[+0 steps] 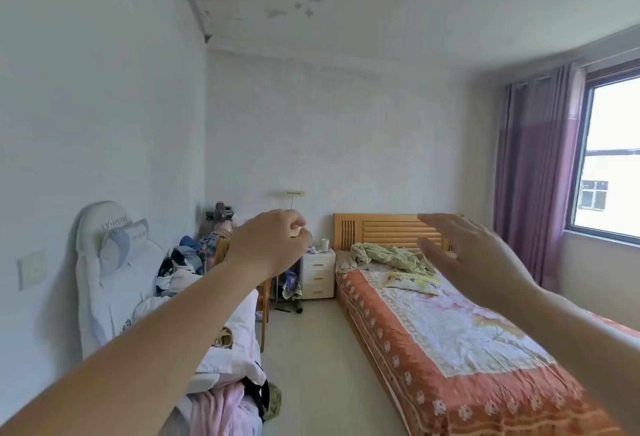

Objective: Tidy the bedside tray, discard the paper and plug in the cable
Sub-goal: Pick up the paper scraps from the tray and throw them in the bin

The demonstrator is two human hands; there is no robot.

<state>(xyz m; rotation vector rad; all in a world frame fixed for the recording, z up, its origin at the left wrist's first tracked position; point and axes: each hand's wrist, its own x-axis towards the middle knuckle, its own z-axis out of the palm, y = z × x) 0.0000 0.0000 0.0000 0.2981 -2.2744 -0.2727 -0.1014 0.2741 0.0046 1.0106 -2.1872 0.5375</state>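
Although both arms are raised, neither hand has anything in it: the left hand (268, 245) has its fingers curled loosely inward on nothing that can be seen, and the right hand (464, 259), blurred, is spread flat with fingers apart. The work lies at the far end of the room, on the white bedside drawer unit (318, 272) standing just beside the wooden headboard (384, 229). A white cup (325, 244) stands on its top; the tray, paper and cable are too small to tell from here. The step in hand looks like the approach, so the person would do well to walk down the bare floor strip (318, 359) between the bed (450, 338) and the cluttered left side before reaching. Heaped clothes (221, 383) crowd that aisle, and dark objects on the floor (289, 307) before the drawers could trip a foot.
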